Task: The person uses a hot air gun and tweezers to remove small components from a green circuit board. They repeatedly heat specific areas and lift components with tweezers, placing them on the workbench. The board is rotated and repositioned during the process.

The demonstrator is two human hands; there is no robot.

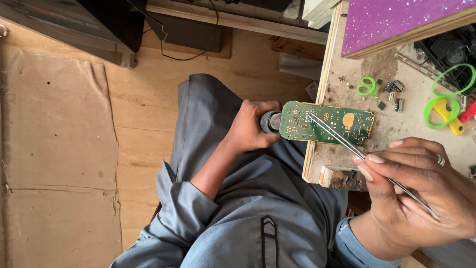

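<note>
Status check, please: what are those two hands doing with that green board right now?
Left hand grips a dark cylindrical tool beside the green circuit board. Right hand pinches thin metal tweezers, tips on the board. Nothing blocking.

A: Which surfaces look metallic?
B: The tweezers (347,144), smooth and bright; also a ring (441,160).

A: And the circuit board (325,124)?
B: Green laminate, slightly glossy, with gold pads.

A: The workbench (347,164) at right?
B: Raw wood, rough and grimy; a glittery purple panel (396,20) lies beyond it.

A: Left side?
B: Matt cardboard (54,164) on a plywood floor (144,109); grey cloth garment (248,218).
</note>
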